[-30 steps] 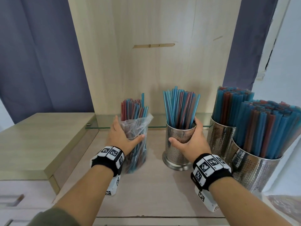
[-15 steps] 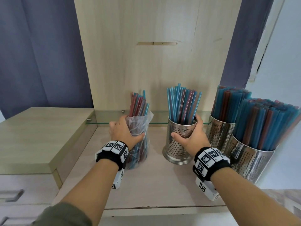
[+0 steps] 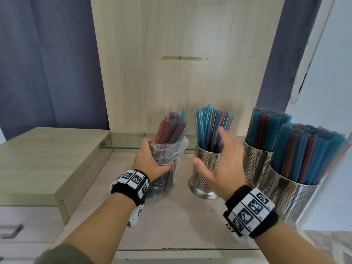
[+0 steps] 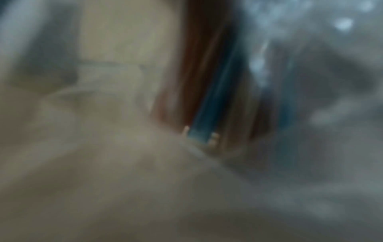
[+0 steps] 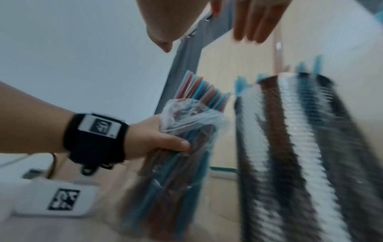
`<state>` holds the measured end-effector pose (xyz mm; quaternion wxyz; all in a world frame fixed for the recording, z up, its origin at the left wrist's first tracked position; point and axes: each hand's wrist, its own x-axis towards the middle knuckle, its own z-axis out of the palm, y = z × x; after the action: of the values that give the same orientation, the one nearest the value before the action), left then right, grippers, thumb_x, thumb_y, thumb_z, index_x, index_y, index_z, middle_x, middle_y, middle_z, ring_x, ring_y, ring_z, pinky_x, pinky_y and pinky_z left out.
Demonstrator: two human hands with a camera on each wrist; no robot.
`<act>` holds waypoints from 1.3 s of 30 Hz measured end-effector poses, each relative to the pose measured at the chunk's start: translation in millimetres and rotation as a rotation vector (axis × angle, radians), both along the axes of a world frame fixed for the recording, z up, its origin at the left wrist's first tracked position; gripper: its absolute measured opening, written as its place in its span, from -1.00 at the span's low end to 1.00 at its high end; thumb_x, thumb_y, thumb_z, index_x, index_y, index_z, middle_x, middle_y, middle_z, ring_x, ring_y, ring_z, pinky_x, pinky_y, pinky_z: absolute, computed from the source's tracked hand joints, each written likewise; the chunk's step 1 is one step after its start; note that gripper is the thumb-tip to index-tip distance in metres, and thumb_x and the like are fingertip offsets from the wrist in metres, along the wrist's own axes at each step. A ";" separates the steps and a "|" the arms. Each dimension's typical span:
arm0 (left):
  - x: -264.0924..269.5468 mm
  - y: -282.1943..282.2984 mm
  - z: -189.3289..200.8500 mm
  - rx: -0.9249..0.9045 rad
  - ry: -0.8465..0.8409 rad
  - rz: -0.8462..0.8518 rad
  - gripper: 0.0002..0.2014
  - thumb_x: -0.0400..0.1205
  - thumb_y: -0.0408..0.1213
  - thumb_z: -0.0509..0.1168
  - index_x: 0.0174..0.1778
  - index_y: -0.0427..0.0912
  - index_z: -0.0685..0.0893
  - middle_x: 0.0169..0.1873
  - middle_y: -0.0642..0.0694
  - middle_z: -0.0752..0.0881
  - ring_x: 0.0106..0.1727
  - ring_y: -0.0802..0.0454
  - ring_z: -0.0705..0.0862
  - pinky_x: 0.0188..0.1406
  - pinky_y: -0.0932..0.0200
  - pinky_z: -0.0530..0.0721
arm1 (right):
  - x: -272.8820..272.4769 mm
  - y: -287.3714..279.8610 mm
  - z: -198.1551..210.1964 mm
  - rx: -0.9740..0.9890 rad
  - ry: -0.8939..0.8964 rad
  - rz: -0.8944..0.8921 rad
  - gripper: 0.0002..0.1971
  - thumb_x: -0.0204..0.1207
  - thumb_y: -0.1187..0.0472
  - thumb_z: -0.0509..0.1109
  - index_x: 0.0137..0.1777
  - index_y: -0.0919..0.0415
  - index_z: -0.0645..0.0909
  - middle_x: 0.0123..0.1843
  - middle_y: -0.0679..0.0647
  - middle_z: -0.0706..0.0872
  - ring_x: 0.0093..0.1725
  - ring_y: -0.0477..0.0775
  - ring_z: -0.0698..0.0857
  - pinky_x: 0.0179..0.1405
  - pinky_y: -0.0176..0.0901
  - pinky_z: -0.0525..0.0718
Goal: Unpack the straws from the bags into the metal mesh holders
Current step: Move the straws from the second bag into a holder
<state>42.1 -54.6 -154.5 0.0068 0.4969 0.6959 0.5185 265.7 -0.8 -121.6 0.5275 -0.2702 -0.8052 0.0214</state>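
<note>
Head view: your left hand [image 3: 150, 161] grips the clear bag [image 3: 171, 151] of red and blue straws [image 3: 169, 128], upright on the shelf [image 3: 171, 221]. Your right hand [image 3: 219, 164] hovers with fingers spread and empty, in front of the middle mesh holder [image 3: 205, 178], just right of the bag.
Left wrist view: blurred; what seem to be straws [image 4: 209, 98] sit close against the palm.
Right wrist view: thumb [image 5: 176, 144] curled across the bag [image 5: 192, 124]; your right fingers [image 5: 254, 21] straight above the holder [image 5: 300, 147].

Soft even daylight; head view sharp, both wrist views heavily blurred
</note>
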 end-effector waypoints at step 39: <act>-3.8 -4.1 -1.2 0.017 0.153 0.017 0.09 0.19 0.46 0.34 0.58 0.04 0.14 0.33 -0.03 0.61 0.28 -0.03 0.63 0.21 0.07 0.63 | -85.3 25.0 52.9 -0.690 -0.037 0.318 -0.86 0.52 0.13 0.52 0.00 0.17 0.78 -0.14 0.05 0.83 -0.09 0.03 0.80 0.03 -0.02 0.79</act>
<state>38.3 -58.7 -155.7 -0.0551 0.5293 0.6941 0.4848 180.5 24.2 -68.7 0.3809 -0.3040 -0.7919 0.3680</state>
